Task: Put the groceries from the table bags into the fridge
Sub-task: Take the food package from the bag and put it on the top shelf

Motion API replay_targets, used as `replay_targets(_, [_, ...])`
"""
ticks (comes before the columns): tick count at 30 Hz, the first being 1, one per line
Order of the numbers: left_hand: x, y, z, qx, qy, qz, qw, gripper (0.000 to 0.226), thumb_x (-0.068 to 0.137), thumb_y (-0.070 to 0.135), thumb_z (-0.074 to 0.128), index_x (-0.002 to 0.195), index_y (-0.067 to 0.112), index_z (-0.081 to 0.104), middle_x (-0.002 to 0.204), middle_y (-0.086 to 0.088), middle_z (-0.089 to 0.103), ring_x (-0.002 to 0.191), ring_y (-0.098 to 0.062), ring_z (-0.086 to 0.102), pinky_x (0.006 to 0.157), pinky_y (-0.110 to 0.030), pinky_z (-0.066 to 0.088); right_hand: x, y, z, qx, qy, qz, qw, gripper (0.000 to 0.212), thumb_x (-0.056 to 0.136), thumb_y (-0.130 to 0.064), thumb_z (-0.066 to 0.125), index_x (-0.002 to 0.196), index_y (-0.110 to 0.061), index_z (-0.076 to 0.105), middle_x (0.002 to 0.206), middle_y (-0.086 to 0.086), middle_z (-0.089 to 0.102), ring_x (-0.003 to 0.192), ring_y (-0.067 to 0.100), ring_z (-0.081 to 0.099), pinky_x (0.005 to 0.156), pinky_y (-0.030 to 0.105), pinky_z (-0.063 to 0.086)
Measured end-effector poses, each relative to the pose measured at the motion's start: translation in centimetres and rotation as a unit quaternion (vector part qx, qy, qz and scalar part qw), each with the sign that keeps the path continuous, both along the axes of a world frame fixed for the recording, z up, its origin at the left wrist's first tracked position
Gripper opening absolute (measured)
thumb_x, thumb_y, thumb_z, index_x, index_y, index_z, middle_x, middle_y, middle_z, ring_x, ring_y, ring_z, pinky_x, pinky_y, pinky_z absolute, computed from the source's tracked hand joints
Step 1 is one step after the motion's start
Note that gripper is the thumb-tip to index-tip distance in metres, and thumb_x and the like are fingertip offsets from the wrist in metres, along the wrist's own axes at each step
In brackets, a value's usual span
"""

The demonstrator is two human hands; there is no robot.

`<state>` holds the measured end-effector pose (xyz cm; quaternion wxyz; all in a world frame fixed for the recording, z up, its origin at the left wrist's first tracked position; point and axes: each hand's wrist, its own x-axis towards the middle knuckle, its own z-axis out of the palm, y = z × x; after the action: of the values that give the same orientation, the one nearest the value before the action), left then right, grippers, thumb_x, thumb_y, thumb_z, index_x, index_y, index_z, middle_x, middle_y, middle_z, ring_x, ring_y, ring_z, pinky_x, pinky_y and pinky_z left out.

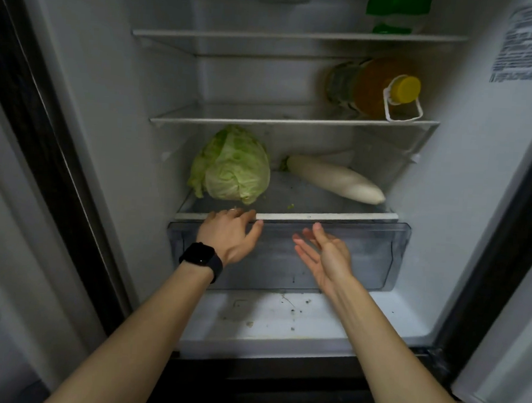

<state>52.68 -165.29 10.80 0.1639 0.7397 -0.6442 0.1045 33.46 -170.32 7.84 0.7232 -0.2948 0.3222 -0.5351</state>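
The fridge stands open before me. A green cabbage [233,165] sits at the left of the lowest glass shelf [326,218], and a long white radish [334,179] lies at its right. My left hand [230,233], a black watch on its wrist, rests over the shelf's front edge just below the cabbage, fingers relaxed and holding nothing. My right hand [323,256] hovers in front of the clear crisper drawer [392,255], palm turned left, fingers straight, empty.
An oil bottle [380,88] with a yellow cap lies on its side on the middle shelf [263,121] at the right. A green-and-white package [396,13] stands on the top shelf. Crumbs dot the fridge floor [282,314] under the drawer. The door's edge is at far right.
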Motion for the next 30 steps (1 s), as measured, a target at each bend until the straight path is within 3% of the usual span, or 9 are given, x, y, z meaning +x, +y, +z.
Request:
replay_targets(3, [-0.5,1.8,-1.4,-0.057,-0.025,0.003,0.998,0.052,0.100,0.054,0.024,0.135,0.032,0.055,0.137,0.000,0.058,0.127,-0.023,0.051,0.104,-0.041,0.034,-0.9,2.0,-0.2,-0.019,0.000,-0.002,1.000,0.016,0.099,-0.023,0.061,0.101,-0.008,0.054,0.096,0.008,0.071,0.085,0.025,0.076,0.066,0.030,0.061])
replay_targets(7, [-1.8,5.0,-3.7,-0.190,-0.084,-0.027,0.978,0.038,0.102,0.044,0.038,0.121,0.028,0.066,0.107,0.003,0.069,0.099,-0.021,0.062,0.087,-0.039,0.038,-2.3,4.8,-0.2,-0.032,0.010,-0.010,0.999,0.020,0.098,-0.022,0.061,0.107,-0.005,0.056,0.098,0.009,0.073,0.088,0.026,0.076,0.070,0.031,0.061])
replay_targets(12, [-2.8,8.0,-4.5,-0.236,-0.101,-0.028,0.966,0.036,0.101,0.043,0.044,0.122,0.027,0.068,0.102,0.001,0.069,0.095,-0.020,0.061,0.085,-0.038,0.039,-3.6,7.8,-0.6,-0.038,0.012,-0.015,0.999,0.020,0.098,-0.023,0.062,0.104,-0.005,0.056,0.098,0.010,0.073,0.092,0.028,0.075,0.071,0.031,0.061])
replay_targets(26, [-7.1,15.9,-5.5,-0.215,-0.074,0.005,0.974,0.040,0.100,0.047,0.041,0.125,0.026,0.064,0.109,-0.002,0.066,0.101,-0.024,0.058,0.093,-0.041,0.039,-7.4,14.9,-1.4,-0.031,-0.005,0.005,0.999,0.030,0.099,-0.021,0.061,0.118,0.001,0.054,0.102,0.014,0.072,0.092,0.029,0.075,0.078,0.032,0.062])
replay_targets(30, [-9.1,17.6,-5.8,-0.172,-0.057,0.033,0.983,0.043,0.100,0.046,0.040,0.135,0.024,0.055,0.127,-0.005,0.061,0.124,-0.025,0.051,0.110,-0.045,0.029,-8.4,15.8,-1.5,-0.033,0.007,0.024,0.999,0.032,0.099,-0.021,0.062,0.119,0.001,0.054,0.105,0.014,0.072,0.093,0.028,0.075,0.079,0.032,0.062])
